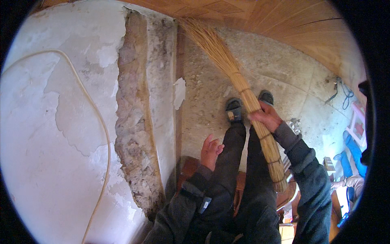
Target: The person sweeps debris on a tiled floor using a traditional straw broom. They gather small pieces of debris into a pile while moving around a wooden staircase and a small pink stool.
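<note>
My right hand [265,117] grips the bound handle of a straw broom [236,76] in front of my legs. The broom slants up and to the left, and its bristle tips come close to the corner where the wall meets the wooden panelling. Nothing is in my left hand [210,152], which hovers beside my left leg with its fingers apart and partly curled. Dust and small flakes lie over the tiled floor [198,100] to the left of my feet. A large paint flake [179,93] rests at the foot of the wall.
The white wall [82,116] at left has a long stripped, crumbling patch [134,122], and a pale cable [105,128] hangs across it. Wooden panelling [274,18] stands ahead. A small debris pile [295,125], a dark cord [346,96] and a seated person's legs [353,152] are at right.
</note>
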`<state>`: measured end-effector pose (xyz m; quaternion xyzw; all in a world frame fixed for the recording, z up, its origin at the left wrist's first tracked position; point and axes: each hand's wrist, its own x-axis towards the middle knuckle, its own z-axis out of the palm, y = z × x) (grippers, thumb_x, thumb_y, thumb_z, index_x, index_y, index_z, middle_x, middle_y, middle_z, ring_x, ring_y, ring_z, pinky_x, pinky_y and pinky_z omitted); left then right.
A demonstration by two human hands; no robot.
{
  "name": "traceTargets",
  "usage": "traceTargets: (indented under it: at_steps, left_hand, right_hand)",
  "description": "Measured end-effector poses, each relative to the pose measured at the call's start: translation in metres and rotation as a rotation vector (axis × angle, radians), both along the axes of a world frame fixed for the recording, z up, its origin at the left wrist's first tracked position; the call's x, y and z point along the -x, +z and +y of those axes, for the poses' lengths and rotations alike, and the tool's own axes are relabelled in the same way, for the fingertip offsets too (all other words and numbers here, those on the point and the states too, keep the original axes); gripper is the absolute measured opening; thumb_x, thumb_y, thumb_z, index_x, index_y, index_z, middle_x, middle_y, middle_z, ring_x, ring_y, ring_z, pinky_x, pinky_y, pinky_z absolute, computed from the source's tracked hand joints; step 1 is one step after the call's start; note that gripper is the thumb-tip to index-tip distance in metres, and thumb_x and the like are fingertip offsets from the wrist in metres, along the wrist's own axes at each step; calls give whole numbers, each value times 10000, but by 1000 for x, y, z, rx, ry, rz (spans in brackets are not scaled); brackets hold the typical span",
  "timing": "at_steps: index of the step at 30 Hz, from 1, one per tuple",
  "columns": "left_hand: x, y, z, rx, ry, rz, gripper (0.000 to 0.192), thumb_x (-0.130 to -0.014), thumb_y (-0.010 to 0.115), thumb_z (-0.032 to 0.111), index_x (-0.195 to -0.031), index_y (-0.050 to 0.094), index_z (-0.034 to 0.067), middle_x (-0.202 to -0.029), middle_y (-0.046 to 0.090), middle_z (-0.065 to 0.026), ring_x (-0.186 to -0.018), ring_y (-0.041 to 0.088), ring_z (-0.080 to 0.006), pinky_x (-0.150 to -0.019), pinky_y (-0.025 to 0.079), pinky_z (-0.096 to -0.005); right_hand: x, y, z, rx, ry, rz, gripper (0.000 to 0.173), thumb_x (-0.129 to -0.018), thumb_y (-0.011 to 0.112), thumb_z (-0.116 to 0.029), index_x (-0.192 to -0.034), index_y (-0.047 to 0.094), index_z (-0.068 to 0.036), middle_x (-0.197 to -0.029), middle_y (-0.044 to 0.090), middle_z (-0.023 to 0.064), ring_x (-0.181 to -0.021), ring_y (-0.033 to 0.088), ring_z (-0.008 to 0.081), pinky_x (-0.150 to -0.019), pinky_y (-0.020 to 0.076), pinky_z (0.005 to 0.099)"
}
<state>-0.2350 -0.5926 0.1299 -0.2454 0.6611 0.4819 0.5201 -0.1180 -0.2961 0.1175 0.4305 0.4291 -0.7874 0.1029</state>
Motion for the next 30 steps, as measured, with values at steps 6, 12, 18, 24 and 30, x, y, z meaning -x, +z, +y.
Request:
traceTargets:
  at_steps: [6,12,18,24,30]
  left_hand:
    - [-7,1,-8,56,10,-10,554,-1036,633,196,-1539,413,126,-1196,620,-59,-977,682,-183,-876,562,-332]
    - [-9,-3,-20,36,12,0,589,-1031,640,232,-1555,390,133,-1235,653,-63,-1014,691,-202,-903,564,-346]
    - [-10,-1,-21,22,-19,-14,599,-1031,644,265,-1556,386,133,-1262,661,-65,-1042,694,-212,-923,563,-350]
    - [-16,2,-20,66,-46,-18,611,-1019,661,265,-1547,394,110,-1243,658,-68,-1014,690,-203,-900,568,-326]
    - [-14,3,-19,71,-14,6,596,-1015,664,248,-1538,410,112,-1246,649,-65,-1003,684,-188,-894,568,-315]
  right_hand:
    - [57,-15,-14,-125,297,-72,560,-817,792,-354,-1220,646,6,-982,699,67,-885,647,162,-802,532,341]
    - [-24,20,-3,-61,193,-43,598,-813,789,-329,-1285,621,-4,-1012,687,63,-940,633,160,-873,520,338]
    - [-19,26,1,-64,99,-54,546,-836,784,-307,-1256,618,0,-1003,678,47,-900,637,145,-811,528,327]
    - [69,-19,-19,68,-55,65,467,-841,790,-328,-1169,663,-20,-943,716,69,-880,670,194,-800,536,355]
    - [38,-11,-19,230,136,75,437,-855,772,-380,-1088,674,-24,-902,695,73,-797,667,154,-716,536,323]
